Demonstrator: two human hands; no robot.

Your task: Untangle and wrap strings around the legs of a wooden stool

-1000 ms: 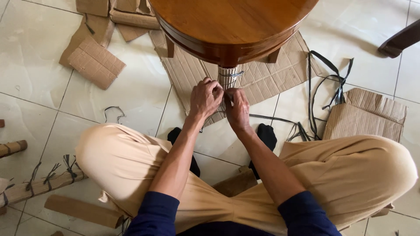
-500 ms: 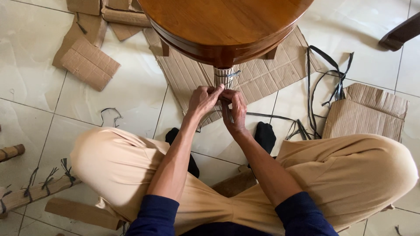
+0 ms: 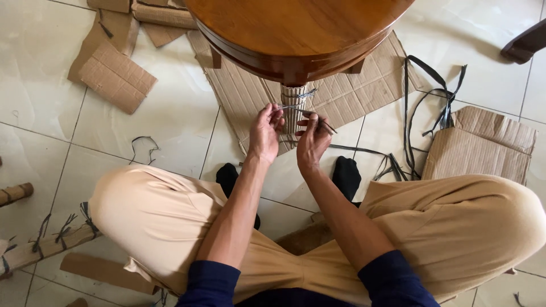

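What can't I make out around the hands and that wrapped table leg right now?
Head view only:
- Leg: top hidden under the tabletop, bottom behind the hands.
- Strap: too thin to tell whether cut or knotted.
- Left hand, right hand: fingertips curl away, grip unclear.
- Tabletop: cut off by the top edge.

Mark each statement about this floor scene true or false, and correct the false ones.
1. Both hands, the left hand and the right hand, work at the cardboard-wrapped leg. True.
2. The round table is painted white. False: it is brown wood.
3. The person wears black socks. True.
4. The floor is carpeted. False: it is pale tile.
5. Black straps lie to the right. True.
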